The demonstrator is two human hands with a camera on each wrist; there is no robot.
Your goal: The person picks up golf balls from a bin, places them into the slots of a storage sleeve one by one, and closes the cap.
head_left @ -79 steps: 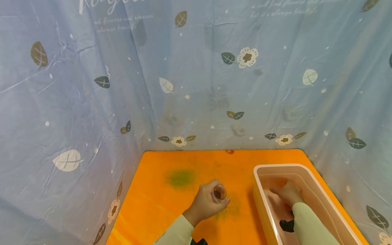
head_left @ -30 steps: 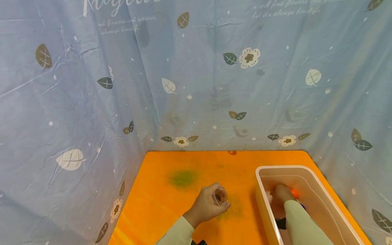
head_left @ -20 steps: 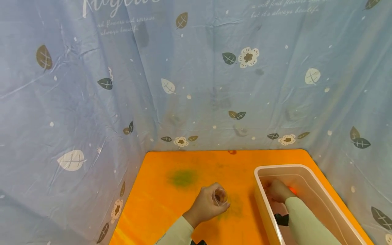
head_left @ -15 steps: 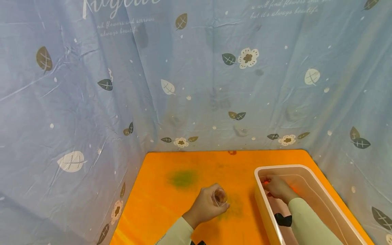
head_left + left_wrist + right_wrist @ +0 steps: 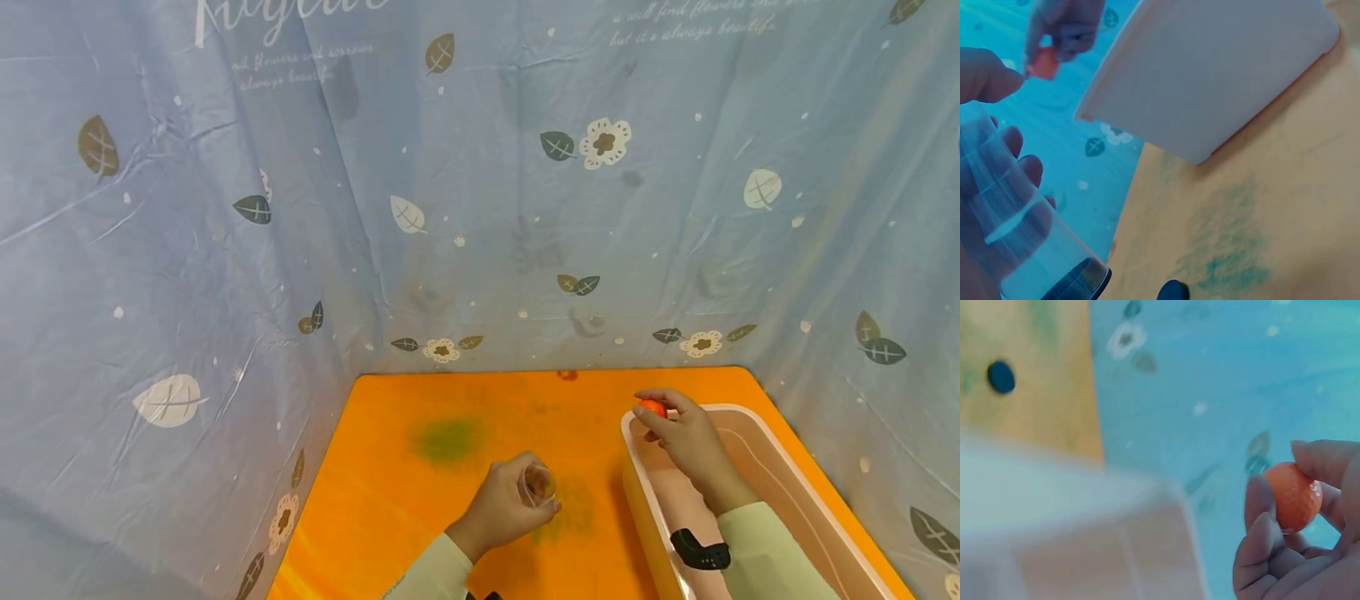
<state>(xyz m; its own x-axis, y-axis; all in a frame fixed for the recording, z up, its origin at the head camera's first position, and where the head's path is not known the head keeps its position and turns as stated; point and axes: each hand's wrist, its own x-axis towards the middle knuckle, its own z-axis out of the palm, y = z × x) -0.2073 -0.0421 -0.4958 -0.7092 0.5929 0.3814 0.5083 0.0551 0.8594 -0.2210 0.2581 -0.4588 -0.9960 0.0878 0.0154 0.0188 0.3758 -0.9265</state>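
In the head view my left hand holds a clear cup above the middle of the table, its mouth facing up. Fingers and thumb wrap round its side, and the left wrist view shows see-through walls and a dark base. My right hand is over the far left corner of the tub, pinching an orange ball between thumb and fingers. Seen from the right wrist, the ball has a shiny, slightly bumpy surface and stands clear of the tub's rim.
A pale pink, deep tub stands on the right side of the orange table. Green smudges mark the tabletop. Blue patterned sheeting hangs behind the table and along both sides.
My right hand has risen from down inside the tub to above its far left rim, bringing the orange ball up with it. My left hand stays nearly still, holding the cup.
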